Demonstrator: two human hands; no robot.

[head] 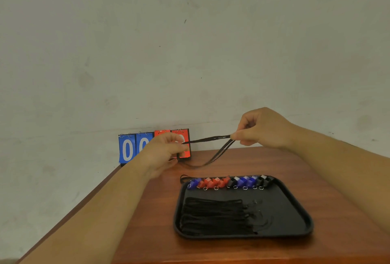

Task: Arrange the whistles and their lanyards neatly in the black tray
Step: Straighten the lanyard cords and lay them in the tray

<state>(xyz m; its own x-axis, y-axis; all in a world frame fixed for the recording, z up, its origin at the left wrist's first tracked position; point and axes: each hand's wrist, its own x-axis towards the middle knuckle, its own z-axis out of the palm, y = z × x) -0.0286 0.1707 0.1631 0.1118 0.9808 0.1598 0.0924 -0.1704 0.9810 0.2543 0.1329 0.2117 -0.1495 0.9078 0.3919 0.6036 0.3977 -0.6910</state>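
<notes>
A black tray (295,206) lies on the wooden table. Along its far edge runs a row of blue, red and black whistles (229,182) with metal rings. Several folded black lanyards (213,215) lie stacked in the tray's left half. Above the table behind the tray, a black lanyard (207,139) is stretched between my two hands, its loose loop sagging down to the table. My left hand (166,149) pinches one end and my right hand (261,128) pinches the other.
A flip scoreboard (135,147) with blue and red number cards stands against the wall at the table's far corner, partly behind my left hand. The table's left edge (88,200) runs diagonally toward me. A plain wall fills the background.
</notes>
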